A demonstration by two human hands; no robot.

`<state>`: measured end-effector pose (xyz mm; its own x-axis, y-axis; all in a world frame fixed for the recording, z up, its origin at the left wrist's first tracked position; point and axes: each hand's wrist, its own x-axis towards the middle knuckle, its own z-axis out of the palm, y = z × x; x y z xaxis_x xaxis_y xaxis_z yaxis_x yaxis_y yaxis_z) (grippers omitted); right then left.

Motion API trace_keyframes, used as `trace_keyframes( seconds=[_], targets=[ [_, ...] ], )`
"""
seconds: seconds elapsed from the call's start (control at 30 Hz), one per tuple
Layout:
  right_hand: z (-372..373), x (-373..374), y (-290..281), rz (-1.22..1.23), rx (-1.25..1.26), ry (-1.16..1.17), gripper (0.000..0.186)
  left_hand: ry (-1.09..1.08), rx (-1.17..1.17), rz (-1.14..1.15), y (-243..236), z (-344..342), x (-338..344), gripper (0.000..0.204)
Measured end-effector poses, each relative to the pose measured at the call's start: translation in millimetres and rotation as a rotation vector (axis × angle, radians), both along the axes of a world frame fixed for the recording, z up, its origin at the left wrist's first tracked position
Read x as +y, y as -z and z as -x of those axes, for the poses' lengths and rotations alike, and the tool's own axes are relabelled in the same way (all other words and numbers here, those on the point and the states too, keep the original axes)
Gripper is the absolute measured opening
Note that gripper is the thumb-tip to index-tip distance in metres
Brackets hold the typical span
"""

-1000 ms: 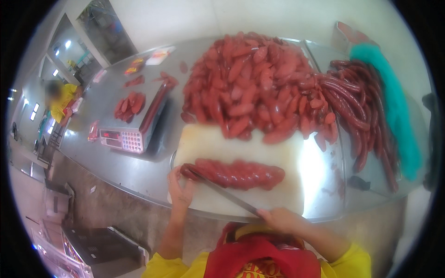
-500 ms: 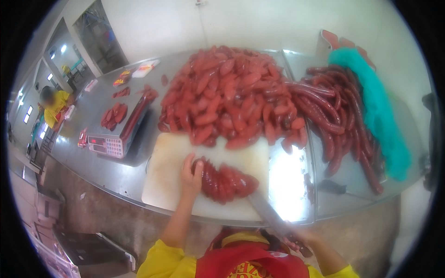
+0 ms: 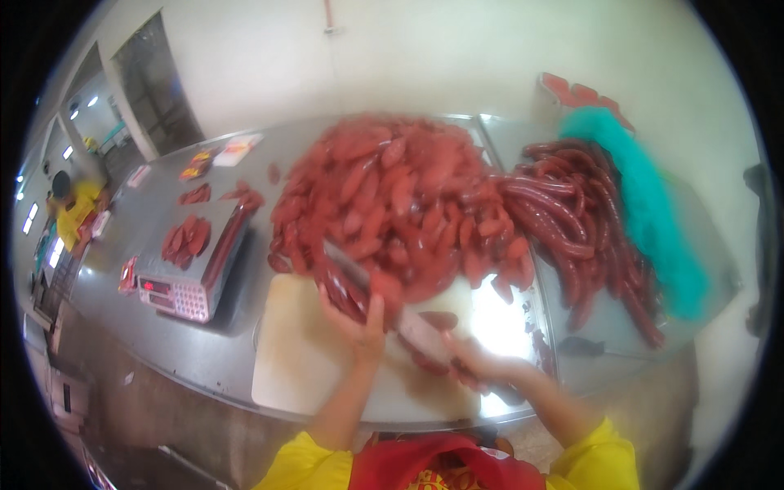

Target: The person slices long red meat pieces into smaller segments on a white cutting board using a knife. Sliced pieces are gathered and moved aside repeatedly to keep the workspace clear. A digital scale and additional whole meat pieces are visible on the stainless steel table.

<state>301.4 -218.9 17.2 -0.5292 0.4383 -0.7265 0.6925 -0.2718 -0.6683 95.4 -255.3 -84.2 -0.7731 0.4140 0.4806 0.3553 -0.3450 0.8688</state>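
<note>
My left hand (image 3: 357, 325) is closed round a batch of dark red sausage slices (image 3: 341, 296), raised over the upper part of the white cutting board (image 3: 302, 363). In my right hand (image 3: 476, 359) is a long knife (image 3: 423, 334), its blade slanting up and left among the slices to the edge of the pile. A few loose slices (image 3: 438, 320) are beside the blade, near my right hand. Just beyond the board lies a large heap of cut sausage slices (image 3: 392, 188). Motion blurs the slices and the blade.
A digital scale (image 3: 175, 298) with sausage slices on it stands to the left, near small packs (image 3: 196, 166). Whole sausages (image 3: 563, 212) lie at right beside a teal plastic bag (image 3: 653, 220). Another knife (image 3: 584, 346) rests on the metal table. A co-worker (image 3: 77, 208) is far left.
The slices lying on the board are now gathered in my left hand and moved toward the heap. The knife has come up and left with my right hand. The view has shifted slightly.
</note>
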Motion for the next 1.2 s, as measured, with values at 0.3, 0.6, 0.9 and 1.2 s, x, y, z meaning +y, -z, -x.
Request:
trace_keyframes(
  seconds=[0.3, 0.6, 0.9, 1.2],
  targets=[
    [8.8, 87.3, -53.0, -0.354, 0.202, 0.669, 0.068, 0.182, 0.205, 0.224, -114.4, 101.7, 186.9, 0.067],
    [-110.5, -13.2, -3.2, -0.412, -0.157, 0.738, 0.067, 1.334, 1.245, 0.405, 9.1, 12.9, 24.8, 0.069],
    [-156.9, -16.7, -7.7, -0.400, 0.016, 0.800, 0.070, 0.687, 1.627, 0.112, 30.2, -56.5, 146.5, 0.045],
    [-264.6, -34.5, -7.5, -0.342, -0.013, 0.938, 0.067, 0.456, 1.446, 0.313, -7.1, -82.5, 284.4, 0.055]
  ],
)
